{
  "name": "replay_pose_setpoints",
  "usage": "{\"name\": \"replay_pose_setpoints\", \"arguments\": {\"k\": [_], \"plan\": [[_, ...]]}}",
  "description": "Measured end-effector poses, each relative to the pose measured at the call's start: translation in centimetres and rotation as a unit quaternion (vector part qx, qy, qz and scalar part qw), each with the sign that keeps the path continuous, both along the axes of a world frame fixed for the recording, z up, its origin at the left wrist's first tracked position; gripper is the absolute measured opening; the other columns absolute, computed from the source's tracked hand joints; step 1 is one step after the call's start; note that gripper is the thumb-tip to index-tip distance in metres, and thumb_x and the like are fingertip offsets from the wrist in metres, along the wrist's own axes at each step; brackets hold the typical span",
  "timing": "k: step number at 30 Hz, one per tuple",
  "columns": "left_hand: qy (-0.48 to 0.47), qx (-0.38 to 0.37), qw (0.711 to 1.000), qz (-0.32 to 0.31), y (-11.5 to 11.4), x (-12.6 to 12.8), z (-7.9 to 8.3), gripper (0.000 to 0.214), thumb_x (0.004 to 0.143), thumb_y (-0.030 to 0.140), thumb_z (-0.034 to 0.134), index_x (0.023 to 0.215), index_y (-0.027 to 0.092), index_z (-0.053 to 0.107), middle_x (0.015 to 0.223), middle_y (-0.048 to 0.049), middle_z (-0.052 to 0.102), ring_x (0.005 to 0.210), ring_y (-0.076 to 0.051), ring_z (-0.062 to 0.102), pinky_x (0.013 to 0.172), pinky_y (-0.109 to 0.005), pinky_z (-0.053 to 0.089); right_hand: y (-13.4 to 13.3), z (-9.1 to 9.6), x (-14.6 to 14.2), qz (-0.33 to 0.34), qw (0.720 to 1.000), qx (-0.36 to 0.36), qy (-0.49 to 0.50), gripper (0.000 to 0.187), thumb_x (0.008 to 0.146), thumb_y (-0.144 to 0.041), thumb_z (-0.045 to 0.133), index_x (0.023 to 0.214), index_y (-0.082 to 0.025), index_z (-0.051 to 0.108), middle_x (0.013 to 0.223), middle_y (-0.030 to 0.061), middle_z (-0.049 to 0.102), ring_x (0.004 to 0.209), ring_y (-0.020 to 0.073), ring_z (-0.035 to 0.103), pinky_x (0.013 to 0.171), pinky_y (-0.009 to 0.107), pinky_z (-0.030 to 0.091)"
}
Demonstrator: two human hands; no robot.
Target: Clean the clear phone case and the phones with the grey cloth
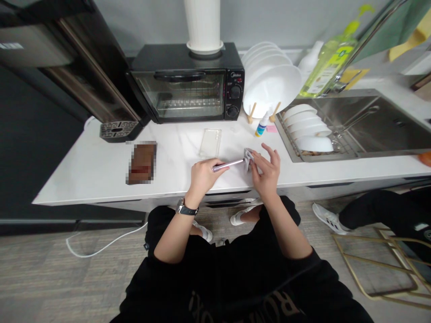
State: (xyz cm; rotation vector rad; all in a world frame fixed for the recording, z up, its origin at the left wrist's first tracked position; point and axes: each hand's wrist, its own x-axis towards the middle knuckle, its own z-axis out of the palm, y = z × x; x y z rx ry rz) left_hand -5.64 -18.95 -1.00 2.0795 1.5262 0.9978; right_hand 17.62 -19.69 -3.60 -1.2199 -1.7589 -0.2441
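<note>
My left hand point(204, 177) is closed around one end of a thin smartphone point(229, 165), seen edge-on above the front of the counter. My right hand point(267, 172) pinches a small grey cloth point(248, 158) against the phone's other end, with some fingers raised. A clear phone case point(210, 143) lies flat on the counter just beyond my hands. Farther back to the right stands a small spray bottle point(262, 124) with a blue and yellow label. The phone's faces are hidden at this angle.
A black toaster oven point(188, 94) stands at the back, beside racked white plates point(272, 89). At right is a sink point(380, 121) with stacked bowls point(308, 128). A brown, partly pixelated object point(143, 162) lies at left near a drinks machine point(117, 128). Another person's leg point(367, 208) shows at right.
</note>
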Motion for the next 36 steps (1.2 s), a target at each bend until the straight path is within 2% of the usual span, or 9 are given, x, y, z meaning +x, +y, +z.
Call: {"name": "replay_pose_setpoints", "arguments": {"k": [6,10,15,18,21,24,29,32,36], "plan": [[-0.061,-0.028,0.998,-0.022,0.7,-0.5,-0.7,0.014,0.088,0.037,0.086,0.094,0.025,0.084,0.096,-0.0018,0.085,0.086,-0.021,0.076,0.069,-0.027,0.049,0.0,-0.1,-0.3,-0.008,1.000,0.002,0.001,0.030,0.105,-0.021,0.056,0.126,-0.029,0.076,0.126,0.0037,0.082,0.147,0.0294,0.058,0.124,0.060,0.039],[-0.066,-0.034,0.997,-0.029,0.8,-0.5,-0.7,0.014,0.088,0.037,0.085,0.094,0.025,0.084,0.094,-0.0024,0.084,0.085,-0.021,0.075,0.070,-0.028,0.050,-0.2,0.1,-1.1,-0.020,1.000,0.005,-0.006,0.031,0.105,-0.019,0.057,0.126,-0.029,0.076,0.128,0.0035,0.082,0.148,0.0288,0.058,0.125,0.058,0.039],[-0.026,-0.020,0.999,-0.023,0.6,-0.3,-0.2,0.006,0.091,0.029,0.078,0.091,0.024,0.081,0.094,-0.0029,0.084,0.086,-0.020,0.075,0.074,-0.028,0.051,-1.2,0.3,-4.9,0.042,0.999,0.007,-0.024,0.035,0.104,-0.016,0.059,0.132,-0.029,0.074,0.134,0.0014,0.079,0.150,0.0266,0.056,0.127,0.053,0.038],[0.033,-0.023,0.999,0.011,0.6,-0.5,-0.3,0.012,0.090,0.020,0.069,0.081,0.021,0.076,0.085,-0.0064,0.082,0.076,-0.021,0.073,0.067,-0.029,0.047,-1.9,0.5,-7.6,0.086,0.995,-0.018,-0.040,0.035,0.106,-0.018,0.056,0.134,-0.030,0.074,0.137,-0.0017,0.078,0.151,0.0255,0.055,0.130,0.051,0.036],[0.069,-0.020,0.997,0.035,0.6,-0.7,-0.5,0.017,0.090,0.018,0.066,0.075,0.020,0.073,0.078,-0.0099,0.080,0.067,-0.023,0.071,0.063,-0.031,0.044,-2.1,0.6,-8.9,0.099,0.993,-0.046,-0.046,0.034,0.109,-0.022,0.054,0.135,-0.032,0.073,0.139,-0.0040,0.076,0.152,0.0257,0.054,0.132,0.051,0.034],[0.058,-0.013,0.998,0.023,0.6,-0.7,-0.4,0.015,0.091,0.019,0.067,0.077,0.021,0.074,0.084,-0.0080,0.081,0.074,-0.023,0.073,0.066,-0.030,0.047,-1.7,0.6,-7.9,0.098,0.993,-0.042,-0.051,0.034,0.110,-0.023,0.053,0.136,-0.033,0.072,0.139,-0.0039,0.076,0.152,0.0262,0.053,0.133,0.054,0.031],[-0.002,-0.009,1.000,-0.020,0.3,-0.4,-0.1,0.009,0.094,0.031,0.076,0.091,0.024,0.081,0.093,-0.0021,0.083,0.086,-0.019,0.075,0.078,-0.028,0.051,-0.9,0.4,-3.8,0.042,0.998,-0.039,-0.022,0.035,0.108,-0.024,0.055,0.138,-0.032,0.072,0.138,0.0013,0.077,0.154,0.0288,0.051,0.130,0.061,0.033],[-0.016,-0.002,1.000,-0.026,0.3,-0.4,-0.1,0.015,0.094,0.040,0.078,0.094,0.026,0.082,0.094,-0.0020,0.083,0.085,-0.019,0.075,0.077,-0.028,0.051,-0.5,0.3,-1.9,0.013,0.999,-0.031,-0.004,0.033,0.109,-0.024,0.053,0.134,-0.028,0.075,0.136,0.0043,0.078,0.152,0.0316,0.052,0.129,0.063,0.034],[-0.016,-0.006,1.000,-0.023,0.3,-0.4,-0.1,0.014,0.094,0.039,0.080,0.094,0.025,0.082,0.094,-0.0027,0.083,0.084,-0.019,0.074,0.075,-0.028,0.050,-0.2,0.0,-1.1,0.006,1.000,-0.021,0.015,0.034,0.109,-0.025,0.050,0.129,-0.025,0.077,0.132,0.0073,0.079,0.150,0.0332,0.054,0.128,0.063,0.037]]}}
